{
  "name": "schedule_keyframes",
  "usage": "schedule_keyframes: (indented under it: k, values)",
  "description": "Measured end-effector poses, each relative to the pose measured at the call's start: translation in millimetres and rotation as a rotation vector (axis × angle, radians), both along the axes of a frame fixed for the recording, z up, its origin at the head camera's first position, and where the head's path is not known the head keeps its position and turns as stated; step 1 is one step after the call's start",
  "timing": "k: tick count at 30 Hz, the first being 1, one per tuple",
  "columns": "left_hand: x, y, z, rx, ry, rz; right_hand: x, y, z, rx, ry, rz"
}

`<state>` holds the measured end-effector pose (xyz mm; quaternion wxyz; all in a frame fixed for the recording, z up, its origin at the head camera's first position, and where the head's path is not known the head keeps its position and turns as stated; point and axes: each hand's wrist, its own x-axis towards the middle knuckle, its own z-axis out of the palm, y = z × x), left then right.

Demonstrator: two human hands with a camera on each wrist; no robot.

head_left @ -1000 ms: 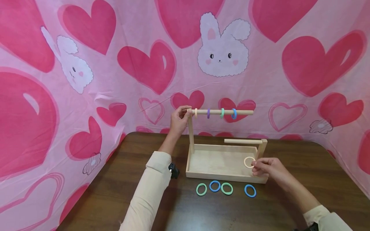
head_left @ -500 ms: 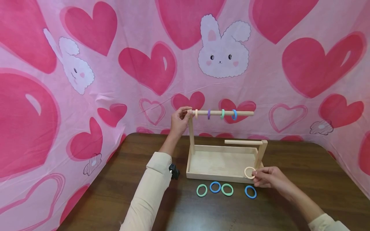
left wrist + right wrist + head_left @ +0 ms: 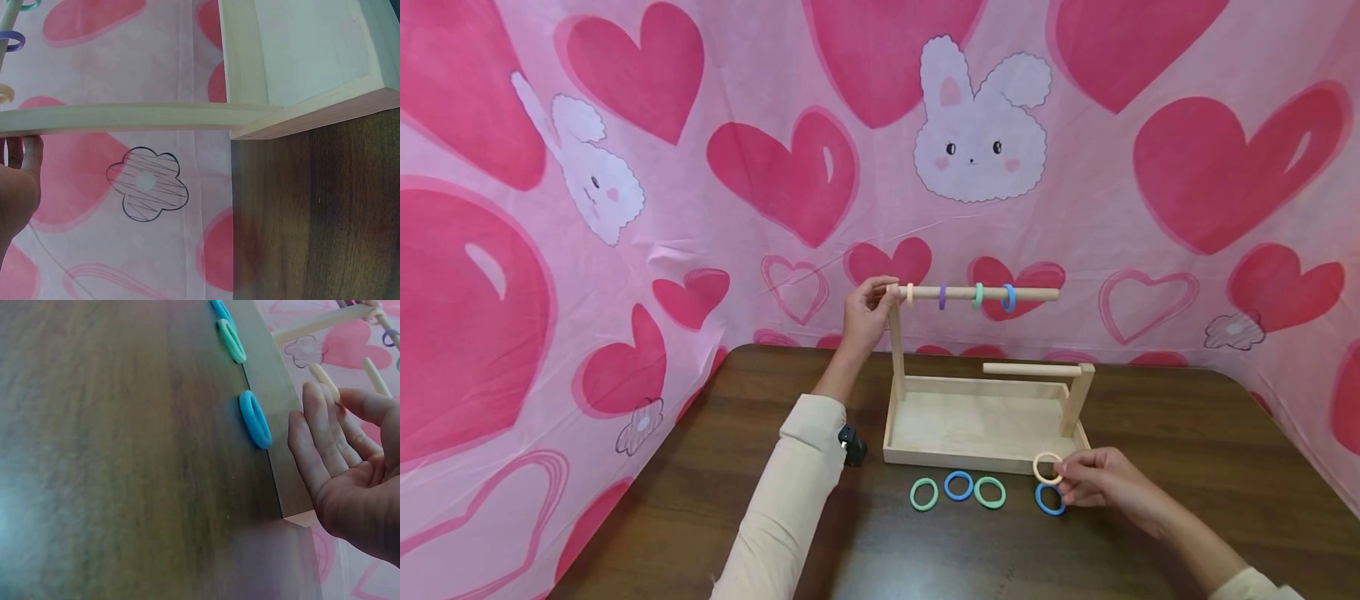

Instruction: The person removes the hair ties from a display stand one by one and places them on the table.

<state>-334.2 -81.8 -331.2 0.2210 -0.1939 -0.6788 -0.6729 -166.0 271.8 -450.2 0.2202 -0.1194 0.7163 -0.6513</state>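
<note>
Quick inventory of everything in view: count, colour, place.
Rack: 1, pale wood, on table
Rods: 2, pale wood, atop left post, right post
Hung rings: 4, cream, purple, green, blue, upper rod
Loose rings: 4, two green, two blue, on table before rack
Held ring: 1, cream, near rack's front-right corner
Table: 1, dark brown, under rack
Backdrop: 1, pink hearts-and-bunny print, behind table
Wrist device: 1, black, at left cuff
Sleeves: 2, cream, on arms
Left hand: 1, bare, gripping left post's top
Right hand: 1, bare, pinching held ring

Cream ring [image 3: 324,382] in right hand [image 3: 353,472]
</note>
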Motion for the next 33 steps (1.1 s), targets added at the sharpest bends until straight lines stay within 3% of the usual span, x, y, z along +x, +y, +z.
schedule_keyframes:
  k: [9, 22, 33]
  values:
    - [-0.2, -0.4, -0.6, -0.017, 0.001, 0.019, 5.7, 1, -8.6, 0.033, -0.037, 0.052]
    - [2.6, 0.4, 0.6, -0.02, -0.001, 0.034, 13.9, 1, -15.5, 0.039, -0.142, 0.22]
    - [1.5, 0.5, 0.3, -0.015, -0.001, 0.025, 16.1, -4, -13.2, 0.106, -0.116, 0.224]
